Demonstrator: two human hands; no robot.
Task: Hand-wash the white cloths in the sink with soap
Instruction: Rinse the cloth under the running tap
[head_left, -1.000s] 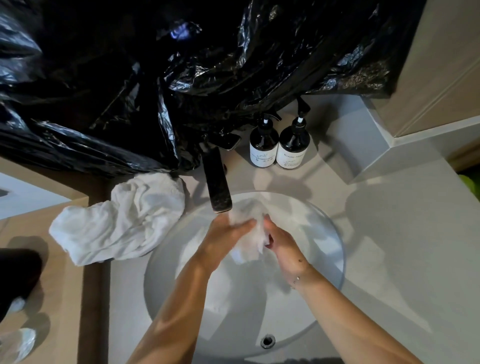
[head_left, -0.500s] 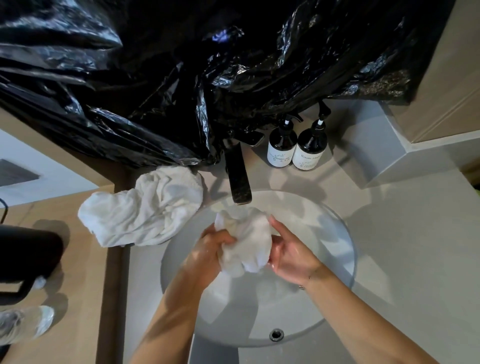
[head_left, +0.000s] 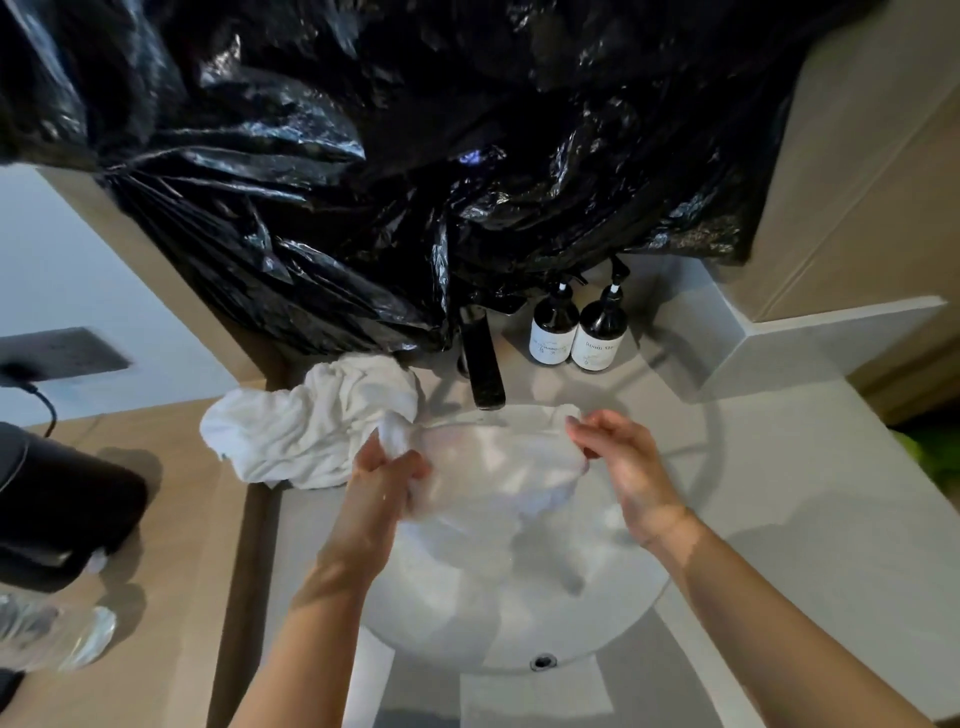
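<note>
On the wooden counter (head_left: 156, 597) at far left there's a dark appliance (head_left: 57, 514), and next to it a crumpled white towel (head_left: 311, 431) sits bunched right at the sink (head_left: 649, 613) edge. Over the basin, the left hand (head_left: 384, 478) has its fingers curled tight around one end of the wet white cloth (head_left: 498, 478), which is stretched across under the black faucet (head_left: 483, 358). The right hand (head_left: 618, 462) pinches the other end with bent fingers. Two dark pump bottles (head_left: 574, 332) stand behind, just right of the faucet, under the black plastic bag (head_left: 415, 156).
</note>
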